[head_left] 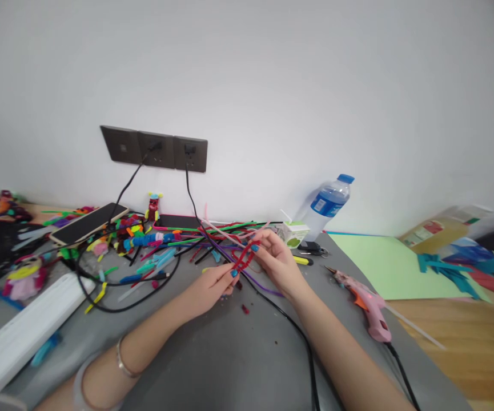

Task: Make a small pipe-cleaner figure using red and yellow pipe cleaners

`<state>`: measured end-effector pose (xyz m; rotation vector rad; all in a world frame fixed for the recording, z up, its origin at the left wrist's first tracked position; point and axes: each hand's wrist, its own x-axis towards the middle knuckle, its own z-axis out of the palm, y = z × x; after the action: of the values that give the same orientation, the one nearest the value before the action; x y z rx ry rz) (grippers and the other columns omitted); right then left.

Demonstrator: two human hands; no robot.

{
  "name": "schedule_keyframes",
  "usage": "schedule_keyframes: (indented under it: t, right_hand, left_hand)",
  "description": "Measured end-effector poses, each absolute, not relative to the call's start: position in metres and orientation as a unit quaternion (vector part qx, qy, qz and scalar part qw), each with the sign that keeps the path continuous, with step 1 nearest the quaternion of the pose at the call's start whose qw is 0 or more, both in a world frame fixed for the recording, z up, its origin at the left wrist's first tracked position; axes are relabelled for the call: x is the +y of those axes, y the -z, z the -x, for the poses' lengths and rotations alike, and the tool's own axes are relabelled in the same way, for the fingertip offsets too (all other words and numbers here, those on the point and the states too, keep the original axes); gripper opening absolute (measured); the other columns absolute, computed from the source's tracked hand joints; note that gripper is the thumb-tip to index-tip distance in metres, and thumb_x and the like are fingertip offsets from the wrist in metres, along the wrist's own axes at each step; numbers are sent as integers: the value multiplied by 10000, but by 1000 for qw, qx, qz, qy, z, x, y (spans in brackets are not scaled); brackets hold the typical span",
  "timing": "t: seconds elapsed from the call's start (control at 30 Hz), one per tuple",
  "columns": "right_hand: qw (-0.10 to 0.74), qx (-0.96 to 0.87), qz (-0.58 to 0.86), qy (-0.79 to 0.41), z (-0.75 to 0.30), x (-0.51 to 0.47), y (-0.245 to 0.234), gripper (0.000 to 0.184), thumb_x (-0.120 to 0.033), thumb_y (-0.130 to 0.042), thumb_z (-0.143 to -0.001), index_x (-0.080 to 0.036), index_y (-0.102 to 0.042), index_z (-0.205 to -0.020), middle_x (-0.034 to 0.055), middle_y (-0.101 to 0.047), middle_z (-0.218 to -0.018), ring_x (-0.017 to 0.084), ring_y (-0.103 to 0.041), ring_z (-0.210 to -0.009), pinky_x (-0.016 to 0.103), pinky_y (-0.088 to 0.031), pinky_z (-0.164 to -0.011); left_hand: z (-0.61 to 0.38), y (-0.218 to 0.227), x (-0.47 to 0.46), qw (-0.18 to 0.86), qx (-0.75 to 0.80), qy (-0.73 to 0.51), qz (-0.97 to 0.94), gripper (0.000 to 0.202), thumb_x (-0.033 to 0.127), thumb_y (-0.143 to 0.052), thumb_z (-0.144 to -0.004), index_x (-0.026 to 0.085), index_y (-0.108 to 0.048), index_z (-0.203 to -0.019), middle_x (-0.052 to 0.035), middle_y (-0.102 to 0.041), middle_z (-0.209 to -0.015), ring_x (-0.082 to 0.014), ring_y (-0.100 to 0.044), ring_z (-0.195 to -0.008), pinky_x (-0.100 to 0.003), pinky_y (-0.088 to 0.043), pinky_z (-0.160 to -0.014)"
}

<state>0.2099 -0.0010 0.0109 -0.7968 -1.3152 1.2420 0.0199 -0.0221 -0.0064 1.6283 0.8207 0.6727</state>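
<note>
A bent red pipe cleaner [243,258] is held between my two hands above the grey table. My left hand [212,288] pinches its lower end between thumb and fingers. Up and to the right, my right hand [274,260] grips the other end, fingers closed. Behind the hands lies a pile of loose pipe cleaners [229,231] in pink, green, purple and other colours. A purple pipe cleaner [264,285] runs just below my right hand. Small red scraps [245,309] lie on the tabletop beneath.
A pink glue gun [370,311] with a black cord lies at right. Near the wall stand a water bottle [328,204] and a small carton [294,233]. Leftward are a phone [90,224], a white power strip [28,325], black cables [122,310] and several pipe-cleaner figures [24,278].
</note>
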Motion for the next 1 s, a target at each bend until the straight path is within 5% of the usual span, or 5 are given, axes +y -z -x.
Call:
schedule_keyframes:
  t: [0.3,0.47,0.63,0.83,1.0]
  right_hand:
    - [569,-694,392,-202,-212,-6,-11,74,-206,-532,-903,-224,-593,-940,35,-652,-888,165,-622,-784,293,-501,-707]
    - [506,-777,373,-18,-216,-11,-15,180,-125,-502,-906,-231,-590,-1023,48,-678,-931,188,-639,-842,323,-502,-765]
    - [469,-787,401,5,-229,-7,-24,243,-141,-496,-900,-234,-539,-1121,63,-635,-1001,198,-617,-847,346,-493,-790]
    - [468,-708,528,-31,-269,-6,-41,259,-229,-522,-859,-219,-527,-1118,95,-593,-1136,207,-640,-865,378,-500,-804]
    - [416,-691,587,-72,-289,-22,-28,178,-250,-495,-842,-200,-545,-1006,74,-646,-1002,194,-630,-781,363,-500,-757]
  left_hand:
    - [-21,13,-19,630,355,-296,-624,376,554,-389,-913,199,-434,-800,73,-304,-620,-89,-242,-508,-212,-224,-471]
    - [-16,6,-19,471,393,-321,-722,298,376,-318,-970,184,-506,-840,41,-406,-632,-110,-367,-546,-233,-293,-544]
    - [-10,0,-18,301,428,-302,-797,269,286,-306,-968,187,-536,-869,6,-518,-659,-145,-474,-583,-262,-325,-599]
    - [-4,7,-15,210,434,-326,-813,291,268,-305,-962,157,-571,-997,-6,-556,-642,-156,-506,-541,-268,-338,-585]
    - [0,6,-13,190,429,-357,-808,292,266,-311,-963,157,-576,-1020,23,-518,-590,-136,-452,-482,-252,-330,-559]
